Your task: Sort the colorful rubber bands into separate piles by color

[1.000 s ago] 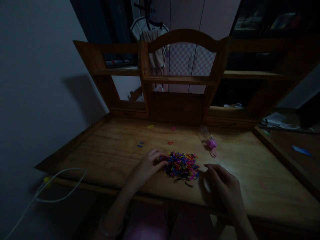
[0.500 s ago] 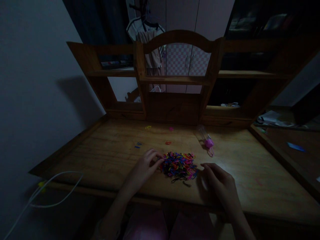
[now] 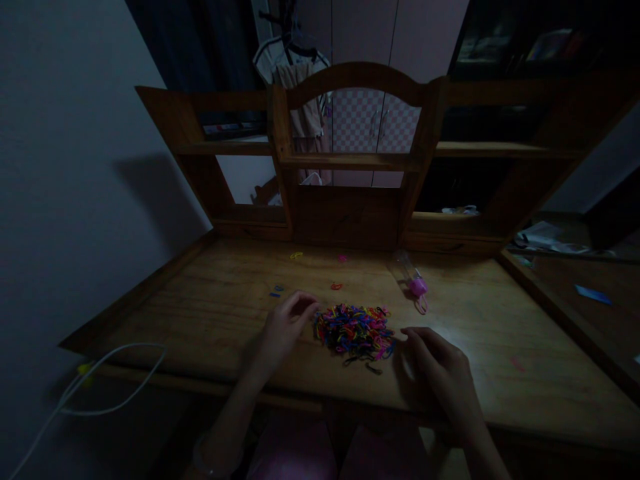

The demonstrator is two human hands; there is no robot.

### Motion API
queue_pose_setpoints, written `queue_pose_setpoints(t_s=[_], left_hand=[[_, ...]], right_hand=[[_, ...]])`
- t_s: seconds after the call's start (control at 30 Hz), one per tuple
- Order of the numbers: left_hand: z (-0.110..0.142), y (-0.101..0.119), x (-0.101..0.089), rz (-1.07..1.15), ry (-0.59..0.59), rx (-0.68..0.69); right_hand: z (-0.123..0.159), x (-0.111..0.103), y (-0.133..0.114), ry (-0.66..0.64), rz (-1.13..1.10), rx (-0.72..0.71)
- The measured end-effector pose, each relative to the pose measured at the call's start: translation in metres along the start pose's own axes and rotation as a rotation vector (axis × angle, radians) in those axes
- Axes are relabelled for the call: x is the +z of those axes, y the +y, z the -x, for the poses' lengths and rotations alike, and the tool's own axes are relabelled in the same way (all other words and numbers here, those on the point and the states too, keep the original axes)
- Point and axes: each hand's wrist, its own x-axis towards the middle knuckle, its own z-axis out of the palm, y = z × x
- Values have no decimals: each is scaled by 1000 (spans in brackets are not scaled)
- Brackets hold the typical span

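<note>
A pile of small, many-coloured elastic bands (image 3: 356,332) lies on the wooden desk between my hands. At its left edge is my left hand (image 3: 287,327), thumb and forefinger pinched together; whatever may be between the tips is too small and dark to make out. My right hand (image 3: 440,360) rests just right of the pile, its fingertips drawn together, and I cannot see what they hold. Beyond the pile lie a red band (image 3: 337,287), a pink band (image 3: 343,258), a yellow band (image 3: 297,255) and blue bands (image 3: 275,294).
A clear bottle with a pink cap and loop (image 3: 418,287) lies behind my right hand. The wooden shelf unit (image 3: 350,160) rises along the desk's back edge. A white cable (image 3: 115,347) loops at the front left corner. A faint pink band (image 3: 518,364) lies far right.
My left hand has drawn back a little to the left, from the pile's upper left part to its edge. The right hand has stayed nearly still.
</note>
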Motion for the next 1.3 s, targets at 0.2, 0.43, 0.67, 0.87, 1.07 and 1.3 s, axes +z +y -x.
queue_pose_setpoints(t_s=[0.2, 0.43, 0.67, 0.87, 1.07, 1.3], left_hand=[[2, 0, -1, -63, -23, 23], [1, -7, 0, 188, -32, -110], [2, 6, 2, 221, 10, -222], [5, 0, 5, 221, 27, -207], [17, -14, 8, 286, 34, -230], [25, -22, 12, 323, 22, -328]], right_hand=[[-1, 1, -1, -16, -21, 18], [-1, 0, -1, -22, -14, 10], [0, 0, -4, -25, -8, 12], [-1, 1, 0, -32, -11, 16], [-2, 3, 0, -21, -16, 33], [-3, 5, -3, -9, 22, 18]])
